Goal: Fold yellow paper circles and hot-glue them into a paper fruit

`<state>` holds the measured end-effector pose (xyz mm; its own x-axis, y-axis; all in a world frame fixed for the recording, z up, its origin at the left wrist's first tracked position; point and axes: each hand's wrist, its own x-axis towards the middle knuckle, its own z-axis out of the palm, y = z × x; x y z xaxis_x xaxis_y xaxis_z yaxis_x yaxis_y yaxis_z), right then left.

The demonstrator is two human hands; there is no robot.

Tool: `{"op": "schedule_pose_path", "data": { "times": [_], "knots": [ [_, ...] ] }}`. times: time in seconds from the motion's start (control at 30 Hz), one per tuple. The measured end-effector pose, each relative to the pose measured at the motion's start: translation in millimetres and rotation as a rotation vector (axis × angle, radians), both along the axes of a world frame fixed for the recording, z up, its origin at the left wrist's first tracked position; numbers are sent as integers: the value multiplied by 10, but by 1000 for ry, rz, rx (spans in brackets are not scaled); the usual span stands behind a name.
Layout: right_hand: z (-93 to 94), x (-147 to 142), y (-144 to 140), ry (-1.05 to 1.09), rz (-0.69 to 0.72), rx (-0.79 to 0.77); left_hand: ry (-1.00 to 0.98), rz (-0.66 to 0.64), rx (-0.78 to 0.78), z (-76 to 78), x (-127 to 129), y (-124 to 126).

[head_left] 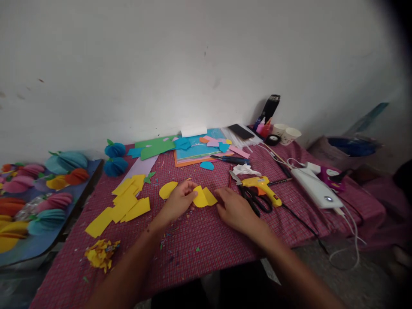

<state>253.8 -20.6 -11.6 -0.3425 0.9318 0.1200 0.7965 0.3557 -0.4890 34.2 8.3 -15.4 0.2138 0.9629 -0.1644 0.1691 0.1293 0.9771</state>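
A creased piece of yellow paper [201,197] with a rounded edge is between my hands, just above the cloth-covered table. My left hand [180,199] pinches its left side between thumb and fingers. At its right edge, my right hand [236,208] is curled, with the fingertips against the paper and partly hidden. Another rounded yellow paper piece [167,189] lies just left of my left hand. Several yellow paper rectangles [125,201] are spread farther left. Scissors [254,198] and a yellow hot glue gun [262,186] rest to the right of my right hand.
Coloured paper sheets [157,148] and scraps lie along the wall. Paper pumpkins [116,167] stand at the back left, more on a blue board [93,165]. A white power bank [315,189] with cables, paper cups [290,135] and a black bottle [271,107] are right. Crumpled yellow paper [101,254] sits front left.
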Motion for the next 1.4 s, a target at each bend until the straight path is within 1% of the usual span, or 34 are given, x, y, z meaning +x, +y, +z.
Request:
{"op": "schedule_pose_path", "data": {
  "times": [0.13, 0.23, 0.33, 0.4, 0.57, 0.67, 0.73, 0.83, 0.97, 1.07, 1.17, 1.27, 1.4],
  "knots": [
    [-79, -36, -58, 56, 23, 4, 87, -9, -19, -25, 29, 4],
    [-114, -36, -89, 127, 60, -25, 134, -5, 17, -62, 40, 25],
    [-153, -33, -105, 173, 88, -30, 169, -14, 50, -66, 46, 36],
    [-178, -26, -101, 199, 70, -16, 179, -36, 53, -56, 43, 43],
    [-213, 6, -69, 246, -31, 2, 141, -115, 74, -58, 40, 76],
    [-219, 21, -64, 270, -86, -15, 165, -105, 95, -51, 75, 79],
    [-222, 26, -67, 285, -96, -32, 178, -81, 112, -34, 105, 73],
    [-226, 29, -67, 277, -70, -52, 166, -54, 135, -15, 141, 71],
    [-228, 28, -54, 260, -41, -60, 140, -108, 160, -17, 157, 85],
    [-230, 29, -54, 255, -25, -61, 178, -135, 189, -17, 153, 93],
    [-229, 28, -78, 244, 18, -38, 227, -123, 215, -20, 145, 92],
    [-221, 20, -108, 210, 73, -12, 217, -117, 238, -39, 139, 82],
    [-215, 13, -116, 213, 56, -8, 166, -120, 218, -52, 134, 61]
  ]
}}
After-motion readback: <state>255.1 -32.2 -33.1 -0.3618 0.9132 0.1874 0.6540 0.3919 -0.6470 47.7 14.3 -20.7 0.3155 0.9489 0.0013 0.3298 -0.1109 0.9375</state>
